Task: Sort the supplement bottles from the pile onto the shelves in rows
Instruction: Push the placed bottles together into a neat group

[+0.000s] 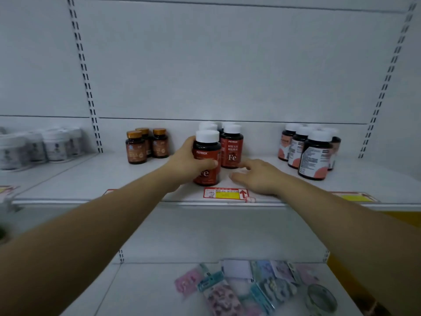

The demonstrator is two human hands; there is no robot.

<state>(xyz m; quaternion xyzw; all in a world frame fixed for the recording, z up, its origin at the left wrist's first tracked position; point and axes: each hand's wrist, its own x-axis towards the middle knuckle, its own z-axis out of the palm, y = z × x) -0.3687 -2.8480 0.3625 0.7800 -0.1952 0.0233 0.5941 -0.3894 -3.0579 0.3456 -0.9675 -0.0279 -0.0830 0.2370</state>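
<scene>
fe bottle (pixel 206 156) sits at the shelf (pixel 136 179) front, my left hand (pixel 189 161) wrapped round it, w/ the red fe row (pixel 230 144) just behind. right hand (pixel 257 176) flat & loose beside it, holding nothing. risk imo: shove too hard & it knocks the row over, or sits crooked near the edge.

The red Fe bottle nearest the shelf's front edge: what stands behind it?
More white-capped bottles queue directly behind the red Fe bottle. Only their caps show. Their labels and exact count are covered by it.
</scene>
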